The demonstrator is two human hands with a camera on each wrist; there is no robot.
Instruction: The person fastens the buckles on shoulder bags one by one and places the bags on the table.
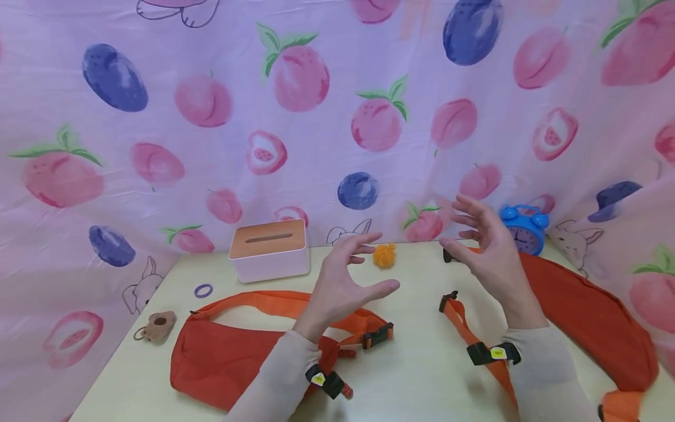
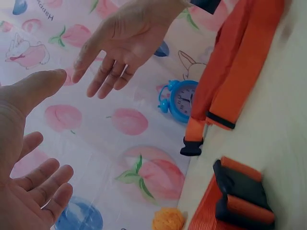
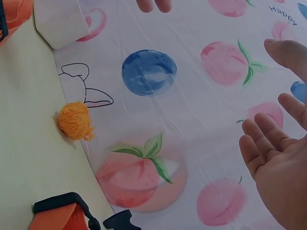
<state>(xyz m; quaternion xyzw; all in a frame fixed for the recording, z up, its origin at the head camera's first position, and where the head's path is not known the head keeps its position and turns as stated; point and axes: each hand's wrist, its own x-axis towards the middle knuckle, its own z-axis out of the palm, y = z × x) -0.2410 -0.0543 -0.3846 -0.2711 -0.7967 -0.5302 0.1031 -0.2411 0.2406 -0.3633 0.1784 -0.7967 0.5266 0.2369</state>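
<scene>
Both hands are raised over the table, palms facing each other, holding nothing. My left hand hovers above a red waist bag with an orange strap and a black buckle. Fingers and thumb are spread apart. Over on the right, my right hand is held up with its fingers slightly bent, near a second red waist bag. That bag's orange strap runs below the right wrist, ending in a black buckle piece. In the left wrist view the blue alarm clock shows beyond both hands.
A white tissue box with a wooden lid stands at the back. An orange yarn ball lies between the hands, farther back. At the left are a purple ring and a small brown plush keychain. A fruit-print curtain hangs behind.
</scene>
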